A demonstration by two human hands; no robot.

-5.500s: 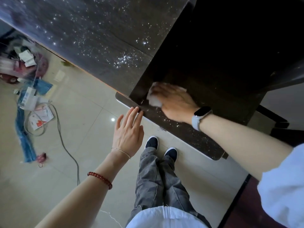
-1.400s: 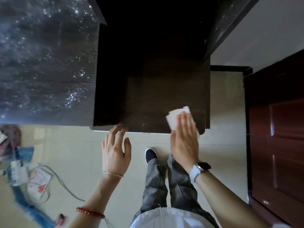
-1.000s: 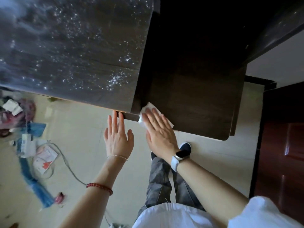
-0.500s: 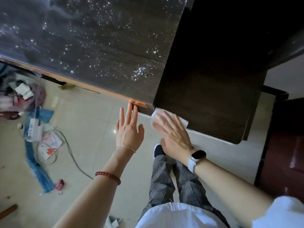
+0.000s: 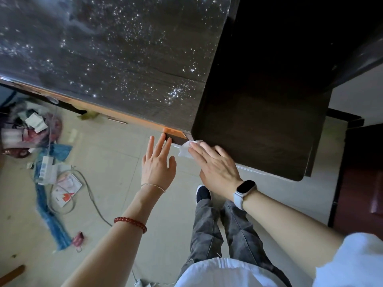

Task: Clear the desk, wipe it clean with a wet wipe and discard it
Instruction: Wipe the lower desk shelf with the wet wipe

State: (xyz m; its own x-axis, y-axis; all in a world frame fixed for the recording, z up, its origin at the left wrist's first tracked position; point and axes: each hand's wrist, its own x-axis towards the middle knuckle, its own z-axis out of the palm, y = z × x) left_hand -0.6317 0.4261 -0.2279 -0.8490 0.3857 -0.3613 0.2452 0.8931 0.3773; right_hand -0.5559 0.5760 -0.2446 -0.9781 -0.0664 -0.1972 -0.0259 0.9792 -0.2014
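Note:
The dark wooden desk (image 5: pixel 259 121) has a lower section in front of me and a higher top (image 5: pixel 116 59) to the left, speckled with bright flecks. A white wet wipe (image 5: pixel 185 149) lies at the near left corner of the lower section, partly hanging over the edge. My right hand (image 5: pixel 215 166) presses flat on the wipe with straight fingers. My left hand (image 5: pixel 158 164) hovers open beside it, just below the desk edge, fingertips near an orange strip (image 5: pixel 172 131), holding nothing.
Clutter lies on the tiled floor at the left: papers (image 5: pixel 66 187), a blue cloth strip (image 5: pixel 51 222), a grey cable (image 5: pixel 91 197) and a pink heap (image 5: pixel 31 129). A reddish-brown door (image 5: pixel 362 172) stands at the right. My legs and shoes (image 5: pixel 203 193) are below the desk edge.
My right hand has slid the wipe left along the near edge to the left corner, where it now overhangs. My left hand stayed open beside it.

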